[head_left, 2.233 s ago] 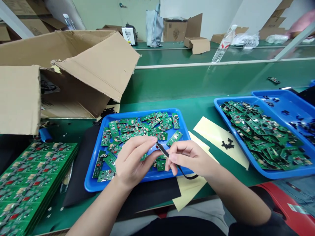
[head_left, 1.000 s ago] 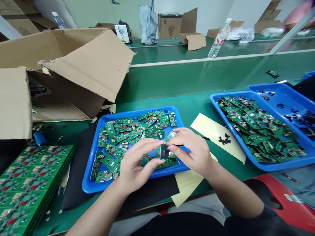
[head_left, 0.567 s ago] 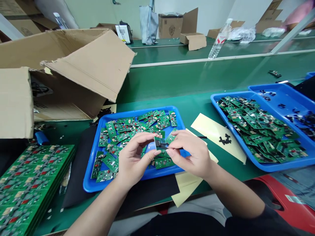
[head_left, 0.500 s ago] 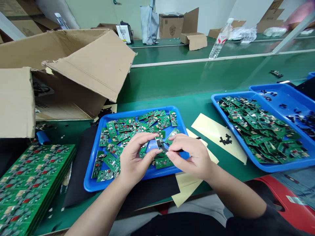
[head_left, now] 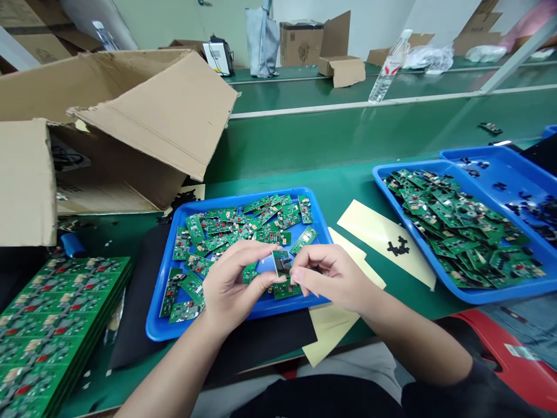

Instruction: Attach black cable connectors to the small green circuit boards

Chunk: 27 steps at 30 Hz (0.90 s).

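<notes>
Over the near blue tray (head_left: 157,302), my left hand (head_left: 232,287) grips a small green circuit board (head_left: 277,255) by its edges, between thumb and fingers. A thin black sticker (head_left: 284,266) lies against the board's face beside a black component. My right hand (head_left: 333,276) is closed, its thumb and fingertip pinching at the sticker's right end; the fingers partly hide that end. Several loose circuit boards (head_left: 195,231) lie in the tray below. Yellowish backing sheets (head_left: 369,223) rest to its right, one with black sticker pieces (head_left: 398,246) on it.
To the right, another blue tray (head_left: 456,293) is heaped with boards, beside a blue tray (head_left: 478,152) of small black parts. Stacked board panels (head_left: 56,313) lie at left, below a large open cardboard box (head_left: 165,110). A plastic bottle (head_left: 387,72) stands on the rear ledge.
The black sticker, earlier sticking out between my right fingers and the board, now lies closer against the board. My right hand has turned slightly and its fingers have curled in.
</notes>
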Each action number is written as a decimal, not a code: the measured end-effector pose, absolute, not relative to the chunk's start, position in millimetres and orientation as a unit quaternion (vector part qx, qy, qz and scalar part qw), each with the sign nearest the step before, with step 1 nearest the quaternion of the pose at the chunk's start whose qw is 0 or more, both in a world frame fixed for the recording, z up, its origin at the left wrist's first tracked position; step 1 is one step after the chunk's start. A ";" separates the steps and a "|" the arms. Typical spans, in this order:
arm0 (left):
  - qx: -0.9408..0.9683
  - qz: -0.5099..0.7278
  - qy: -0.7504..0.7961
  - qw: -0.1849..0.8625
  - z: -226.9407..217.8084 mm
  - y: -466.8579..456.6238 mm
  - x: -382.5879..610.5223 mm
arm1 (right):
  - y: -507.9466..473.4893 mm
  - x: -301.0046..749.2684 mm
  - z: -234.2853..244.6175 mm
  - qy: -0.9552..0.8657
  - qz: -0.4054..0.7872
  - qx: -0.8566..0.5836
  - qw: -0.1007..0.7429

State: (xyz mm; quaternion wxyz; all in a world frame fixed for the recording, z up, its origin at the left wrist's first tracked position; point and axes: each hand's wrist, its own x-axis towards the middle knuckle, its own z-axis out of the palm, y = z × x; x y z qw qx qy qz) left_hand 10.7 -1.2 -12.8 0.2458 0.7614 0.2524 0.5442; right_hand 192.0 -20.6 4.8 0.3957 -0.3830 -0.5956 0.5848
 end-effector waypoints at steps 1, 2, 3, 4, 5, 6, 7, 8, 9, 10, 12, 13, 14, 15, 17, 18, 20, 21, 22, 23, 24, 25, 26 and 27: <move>0.765 0.542 0.248 0.245 -11.5 -1.1 10.7 | -20.4 192.3 4.4 -0.598 0.577 -0.390 0.396; 0.767 0.540 0.248 0.242 -10.1 -1.2 10.9 | -20.4 192.7 3.8 -0.605 0.563 -0.398 0.398; 0.770 0.536 0.249 0.239 -8.8 -1.4 11.3 | -20.6 193.2 3.2 -0.614 0.545 -0.406 0.402; 0.775 0.531 0.250 0.236 -7.5 -1.7 11.8 | -20.9 193.7 2.7 -0.626 0.523 -0.412 0.406; 0.780 0.524 0.250 0.235 -6.4 -2.0 12.4 | -21.2 194.2 2.1 -0.638 0.500 -0.417 0.412; 0.786 0.515 0.247 0.237 -5.4 -2.3 13.0 | -21.5 194.6 1.7 -0.651 0.476 -0.420 0.416; 0.792 0.506 0.243 0.242 -4.8 -2.6 13.5 | -21.7 194.9 1.3 -0.664 0.452 -0.421 0.421; 0.796 0.497 0.240 0.247 -4.4 -2.8 13.8 | -21.8 195.0 1.0 -0.677 0.430 -0.421 0.424; 0.800 0.489 0.239 0.253 -4.4 -3.0 13.9 | -21.7 195.0 0.8 -0.689 0.405 -0.420 0.430; 0.801 0.484 0.240 0.259 -4.6 -3.1 13.9 | -21.4 194.8 0.6 -0.701 0.376 -0.419 0.437; 0.798 0.478 0.247 0.272 -5.5 -3.1 13.2 | -20.5 194.3 0.0 -0.726 0.301 -0.413 0.460; 0.795 0.477 0.249 0.280 -6.1 -3.1 12.8 | -19.9 194.0 -0.4 -0.736 0.260 -0.408 0.474; 0.791 0.477 0.252 0.289 -6.5 -3.2 12.3 | -19.2 193.9 -1.0 -0.745 0.220 -0.403 0.485; 0.788 0.476 0.253 0.299 -6.9 -3.2 11.9 | -18.4 193.9 -1.7 -0.751 0.185 -0.397 0.494; 0.782 0.473 0.255 0.317 -7.2 -3.3 11.2 | -17.1 194.1 -3.2 -0.761 0.130 -0.391 0.500; 0.779 0.471 0.256 0.324 -7.2 -3.4 11.1 | -16.5 194.4 -4.0 -0.765 0.107 -0.391 0.500; 0.773 0.468 0.260 0.339 -6.8 -3.6 11.6 | -15.6 195.1 -5.4 -0.770 0.065 -0.393 0.499; 0.768 0.466 0.266 0.350 -6.3 -3.7 12.3 | -15.2 195.5 -6.1 -0.770 0.049 -0.396 0.498; 0.761 0.462 0.272 0.366 -5.5 -3.6 13.1 | -14.9 195.9 -6.7 -0.770 0.040 -0.399 0.497; 0.753 0.456 0.276 0.385 -4.3 -3.5 14.1 | -14.6 196.3 -7.3 -0.770 0.037 -0.402 0.495; 0.744 0.447 0.279 0.411 -2.8 -3.2 15.1 | -14.3 196.8 -7.9 -0.770 0.039 -0.403 0.493; 0.735 0.434 0.277 0.441 -1.0 -2.7 15.9 | -13.9 197.4 -8.5 -0.771 0.042 -0.403 0.491; 0.724 0.421 0.272 0.474 0.9 -2.2 16.4 | -13.5 198.0 -9.2 -0.773 0.045 -0.402 0.489; 0.712 0.407 0.267 0.506 2.7 -1.5 16.6 | -13.1 198.6 -9.8 -0.775 0.045 -0.399 0.488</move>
